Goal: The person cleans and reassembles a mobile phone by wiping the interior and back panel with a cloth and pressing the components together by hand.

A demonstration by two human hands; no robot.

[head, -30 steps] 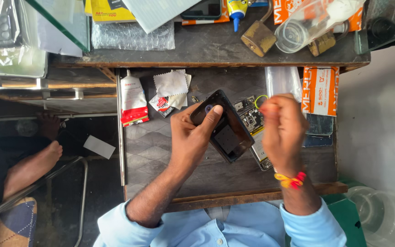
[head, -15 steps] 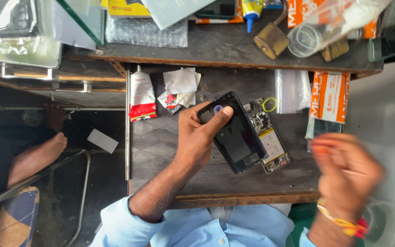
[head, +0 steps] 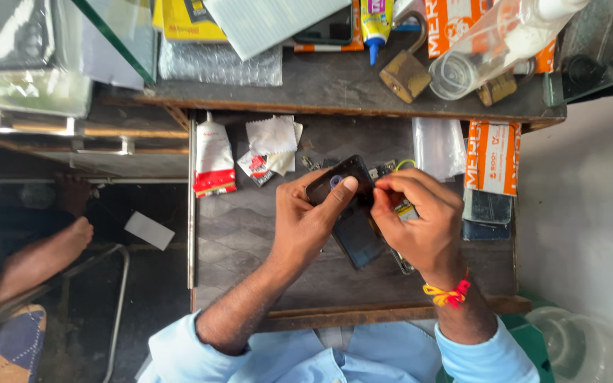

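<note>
Nearest the camera, pale blue sleeves (head: pixel 264 354) are seen at the bottom edge, and a red and yellow thread (head: pixel 447 293) is tied round the right wrist. Both forearms are stretched over a dark wooden tray (head: pixel 250 248) with a worn near rim.

The hands are brought close together over the middle of the tray, both on the phone (head: pixel 352 213). The phone, dark and opened, is gripped by the left hand (head: pixel 306 220), with the thumb laid across its far end. The right hand (head: pixel 420 223) is closed at the phone's right edge, its fingertips (head: pixel 386 193) pinched on the exposed inner parts; what exactly is pinched cannot be told. The phone is held tilted, just above the tray or touching it.

Farther left on the tray, a white and red tube (head: pixel 213 156) is laid upright along the edge, with crumpled wipes (head: pixel 271 145) just beside it. To the right, a clear bag (head: pixel 438 145) and an orange packet (head: pixel 492 156) are seen, with dark pouches (head: pixel 487 213) nearer.

On the far shelf, a glue bottle (head: pixel 375 21), a padlock (head: pixel 406 71) and a clear plastic bottle (head: pixel 491 46) are laid. At the far left, a bare foot (head: pixel 72 237) is seen on the floor.
</note>
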